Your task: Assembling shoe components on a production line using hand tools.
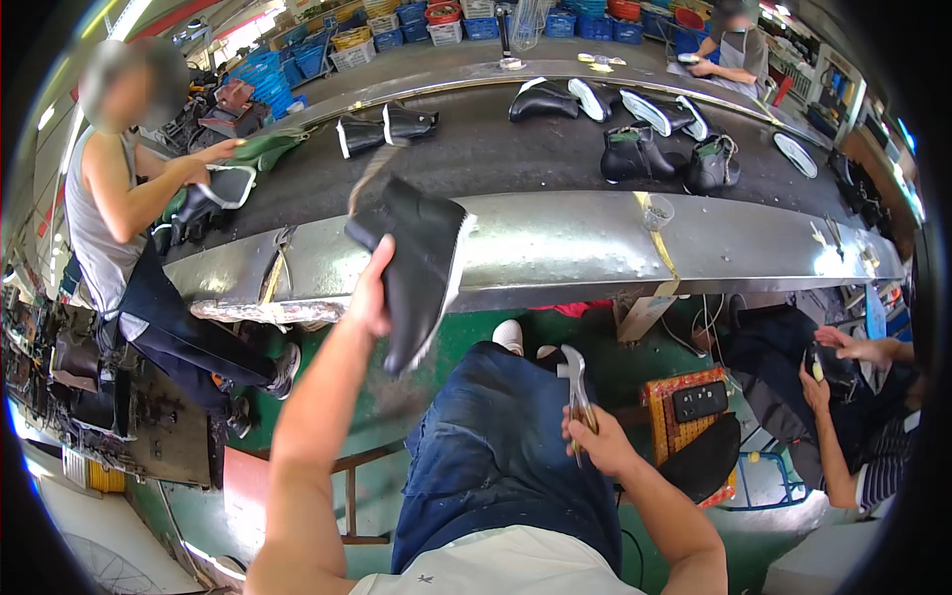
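My left hand (373,297) is closed around a black ankle boot (421,263), raised at the near edge of the conveyor, toe pointing down toward me. A white edge runs along the boot's right side, and a tan lace or strap stands up from its top. Over my lap, my right hand (601,442) grips a pair of lasting pincers (575,382) by the handles. Their metal head points up and away from me, apart from the boot. What lies inside the right fist is partly hidden.
On the dark conveyor belt (476,164) lie several black boots (630,156) and a white sole (794,156). A metal rail (555,238) edges it, bearing a small clear cup (657,210). Co-workers handle footwear at left, far right and near right. A phone (700,401) rests beside me.
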Demonstrator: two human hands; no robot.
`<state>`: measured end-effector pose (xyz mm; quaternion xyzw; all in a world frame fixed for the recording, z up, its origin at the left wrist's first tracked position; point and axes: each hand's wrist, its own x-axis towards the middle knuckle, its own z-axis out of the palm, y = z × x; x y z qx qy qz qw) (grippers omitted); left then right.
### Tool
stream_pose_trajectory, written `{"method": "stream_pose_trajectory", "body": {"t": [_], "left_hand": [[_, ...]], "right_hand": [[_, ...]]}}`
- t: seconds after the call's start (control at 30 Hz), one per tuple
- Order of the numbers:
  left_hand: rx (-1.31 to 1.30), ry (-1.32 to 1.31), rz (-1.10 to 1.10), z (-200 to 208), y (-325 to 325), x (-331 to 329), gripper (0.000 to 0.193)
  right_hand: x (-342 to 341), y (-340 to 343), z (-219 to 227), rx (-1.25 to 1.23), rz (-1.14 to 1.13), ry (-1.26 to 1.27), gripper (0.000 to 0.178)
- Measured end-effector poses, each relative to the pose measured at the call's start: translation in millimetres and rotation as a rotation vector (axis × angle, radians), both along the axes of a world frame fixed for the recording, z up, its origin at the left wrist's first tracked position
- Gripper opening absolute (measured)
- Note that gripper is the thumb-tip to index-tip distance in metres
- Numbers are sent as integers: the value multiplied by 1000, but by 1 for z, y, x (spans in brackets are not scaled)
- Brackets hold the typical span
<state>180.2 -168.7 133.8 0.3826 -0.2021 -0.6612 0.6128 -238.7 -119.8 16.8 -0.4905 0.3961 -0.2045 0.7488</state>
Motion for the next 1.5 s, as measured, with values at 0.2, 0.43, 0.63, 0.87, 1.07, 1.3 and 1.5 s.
{"method": "stream_pose_trajectory", "body": {"t": [0.2, 0.43, 0.63, 0.87, 1.07, 1.3, 1.5], "left_hand": [[-228, 728, -76, -82, 89, -131, 92], [212, -143, 263, -167, 120, -133, 87], [-133, -1066, 119, -137, 143, -116, 113], [-257, -846, 130, -125, 152, -74, 83], [-230, -548, 31, -125, 155, -57, 66], [-148, -860, 74, -157, 153, -35, 54], [-120, -874, 67, -149, 144, -35, 52]], "right_hand": [[64, -43, -6, -46, -49, -357, 47], [86, -43, -24, -19, -62, -318, 61], [117, -17, -4, -416, 61, 132, 66], [137, -11, 23, -522, 339, 172, 68], [148, -12, 20, -555, 409, 224, 60], [125, 4, 52, -518, 467, 314, 31], [124, -6, 47, -158, 574, 157, 29]]}}
